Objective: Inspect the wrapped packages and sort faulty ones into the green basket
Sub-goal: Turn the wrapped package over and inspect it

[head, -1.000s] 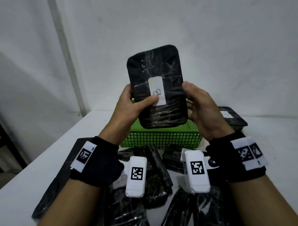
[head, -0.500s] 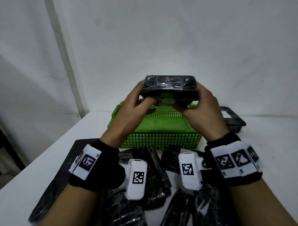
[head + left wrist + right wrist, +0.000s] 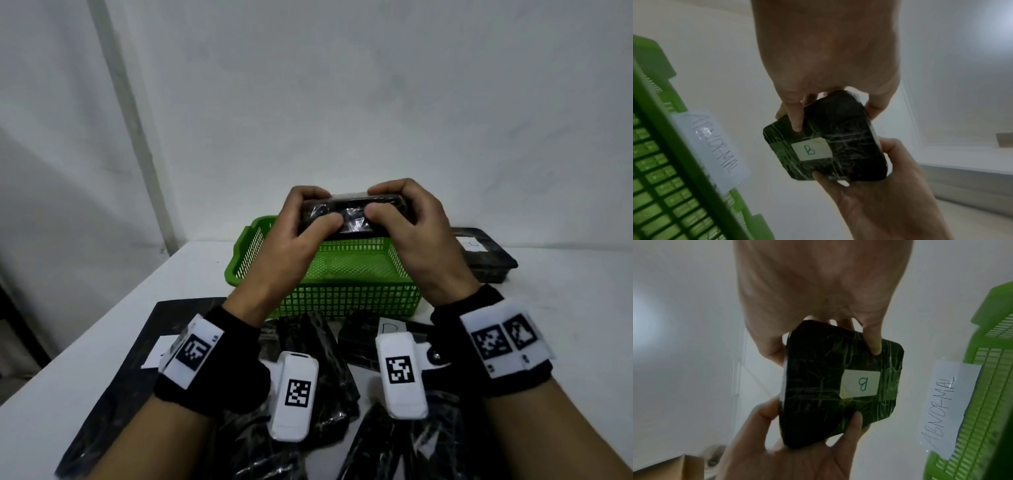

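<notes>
Both hands hold one black film-wrapped package (image 3: 352, 219) level, above the far half of the green mesh basket (image 3: 342, 298). My left hand (image 3: 301, 236) grips its left end and my right hand (image 3: 414, 229) its right end, thumbs on top, fingers curled underneath. From below, the left wrist view shows the package (image 3: 838, 146) with a white label marked "B" (image 3: 810, 150) facing down. The right wrist view shows the same package (image 3: 818, 386) and label (image 3: 861, 383). The basket (image 3: 657, 178) carries a paper tag reading "ABNORMAL" (image 3: 715, 149).
Several more black wrapped packages (image 3: 318, 370) lie on the white table between my wrists and the basket. Another package (image 3: 486, 257) sits to the right of the basket. A flat black sheet (image 3: 137, 359) lies front left. A wall stands close behind.
The package was upright with its label facing me. It has tipped flat with the label turned down, and both hands have lowered it over the basket.
</notes>
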